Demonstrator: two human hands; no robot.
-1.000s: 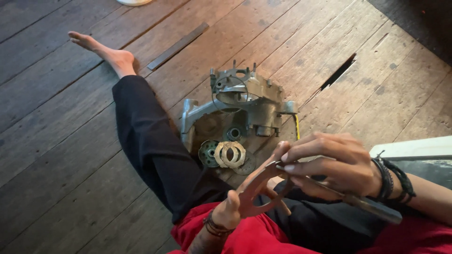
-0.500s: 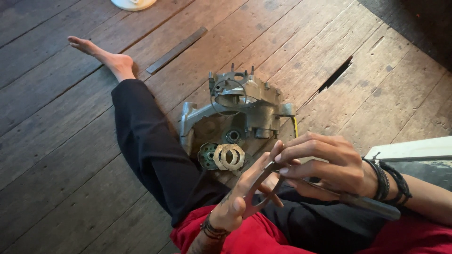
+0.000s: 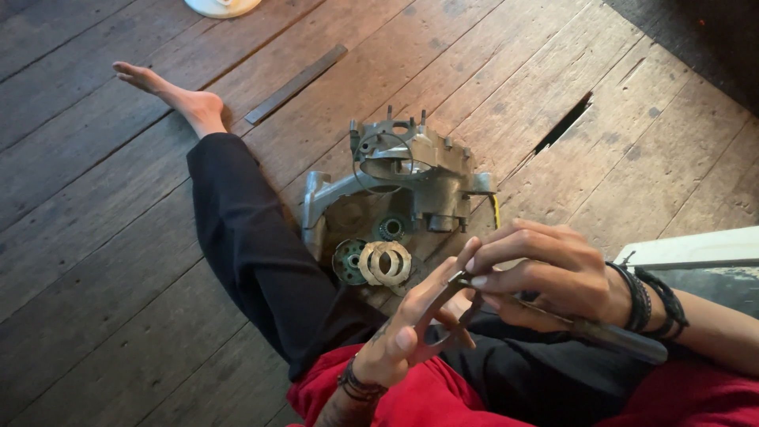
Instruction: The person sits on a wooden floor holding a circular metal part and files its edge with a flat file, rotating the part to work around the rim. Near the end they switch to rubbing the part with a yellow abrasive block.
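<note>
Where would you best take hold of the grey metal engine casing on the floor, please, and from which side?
Probably the arm-like limb at the left end of the engine casing, reached from the left. It sticks out as a bare, graspable bar, while studs bristle along the far edge and loose ring plates lie by the near edge, close to the left hand.

Dull cast-metal housing (image 3: 395,186) on rough, worn wooden floor (image 3: 118,261)

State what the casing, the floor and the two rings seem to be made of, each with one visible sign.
Casing: probably cast aluminium, dull grey with a rough, matt surface. Floor: wood, weathered planks with grain and gaps. Rings: perhaps brass or fibre, flat and tan; unclear.
</note>
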